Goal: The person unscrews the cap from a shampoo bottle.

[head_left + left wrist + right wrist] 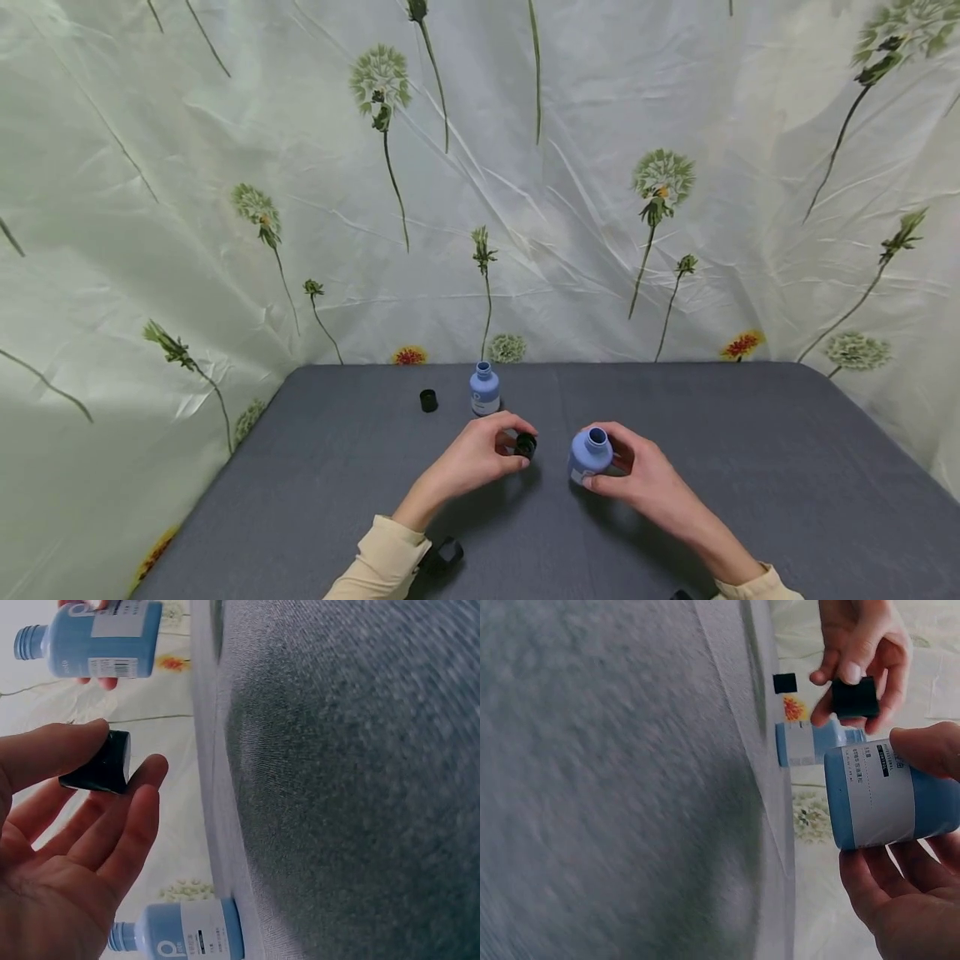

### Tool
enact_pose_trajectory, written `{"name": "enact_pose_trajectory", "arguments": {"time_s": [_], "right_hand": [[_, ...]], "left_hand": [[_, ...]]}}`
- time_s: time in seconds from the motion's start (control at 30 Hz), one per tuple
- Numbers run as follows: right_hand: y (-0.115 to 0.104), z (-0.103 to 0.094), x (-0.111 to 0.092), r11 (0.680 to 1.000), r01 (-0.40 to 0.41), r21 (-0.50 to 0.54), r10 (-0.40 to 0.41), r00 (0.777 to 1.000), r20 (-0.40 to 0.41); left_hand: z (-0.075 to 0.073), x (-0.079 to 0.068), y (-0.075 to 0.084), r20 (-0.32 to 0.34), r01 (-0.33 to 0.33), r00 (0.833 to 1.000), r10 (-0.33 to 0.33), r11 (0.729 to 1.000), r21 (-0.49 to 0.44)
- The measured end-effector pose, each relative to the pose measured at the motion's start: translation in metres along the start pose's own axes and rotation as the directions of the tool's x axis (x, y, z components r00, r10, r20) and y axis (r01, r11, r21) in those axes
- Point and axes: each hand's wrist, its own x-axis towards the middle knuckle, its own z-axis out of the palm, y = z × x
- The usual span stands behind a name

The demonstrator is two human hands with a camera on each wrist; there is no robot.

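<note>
My left hand (480, 454) pinches a black screw cap (526, 446) between thumb and fingers, over the middle of the table. To its right, my right hand (648, 475) grips a blue bottle (589, 457) with a white label; its threaded neck is uncapped. In the right wrist view the thumb and fingers wrap the bottle (877, 795) around its body. The cap (105, 763) and the bottle are apart, with a gap between the hands. A second uncapped blue bottle (484, 390) stands upright behind my left hand.
Another black cap (428, 401) sits on the grey table (360, 467) left of the standing bottle. A light curtain with dandelion prints (555, 192) hangs behind the table's far edge. Dark wrist gear (444, 557) shows under the left sleeve.
</note>
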Motion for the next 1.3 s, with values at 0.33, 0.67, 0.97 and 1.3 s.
{"name": "enact_pose_trajectory", "arguments": {"time_s": [0.33, 0.67, 0.97, 1.3], "right_hand": [[-0.002, -0.018, 0.009, 0.999, 0.031, -0.014, -0.031, 0.999, -0.029], [0.008, -0.021, 0.012, 1.0, -0.013, 0.003, 0.013, 0.987, -0.16], [0.018, -0.031, 0.019, 0.998, -0.057, 0.001, 0.056, 0.973, -0.223], [0.031, -0.045, 0.024, 0.991, -0.123, -0.055, 0.107, 0.966, -0.235]], "left_hand": [[0.007, 0.01, 0.002, -0.053, 0.061, 0.997, -0.059, 0.998, 0.033], [0.016, 0.025, -0.003, -0.094, 0.07, 0.993, -0.07, 0.998, -0.007], [0.027, 0.038, -0.006, -0.119, 0.07, 0.99, -0.077, 0.995, -0.066], [0.036, 0.05, -0.002, -0.163, 0.102, 0.98, -0.112, 0.992, -0.068]]}}
